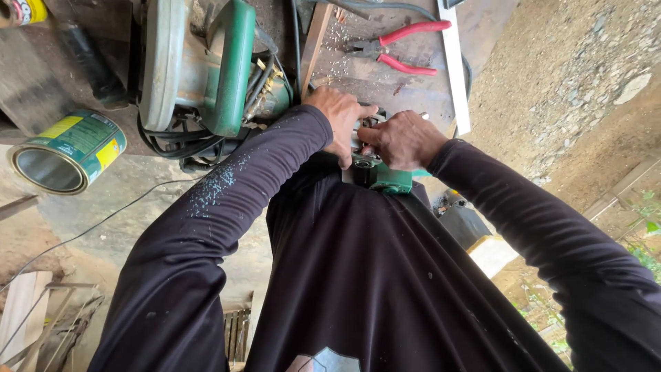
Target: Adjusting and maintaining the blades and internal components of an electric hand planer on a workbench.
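Both of my hands are closed around a small green power tool [383,178] held against my waist at the edge of a workbench. My left hand [339,117] grips its upper left side with the fingers curled over a dark metal part. My right hand [403,140] covers the top of the tool from the right, and most of the tool is hidden under it. Both arms wear dark long sleeves; the left sleeve is speckled with pale dust.
A green and grey circular saw [206,65] with coiled black cable lies at the upper left. Red-handled pliers [399,48] rest on the dusty workbench [385,79] beside a white strip [456,69]. An open empty tin can [67,151] lies on its side at left. Dirt ground is at right.
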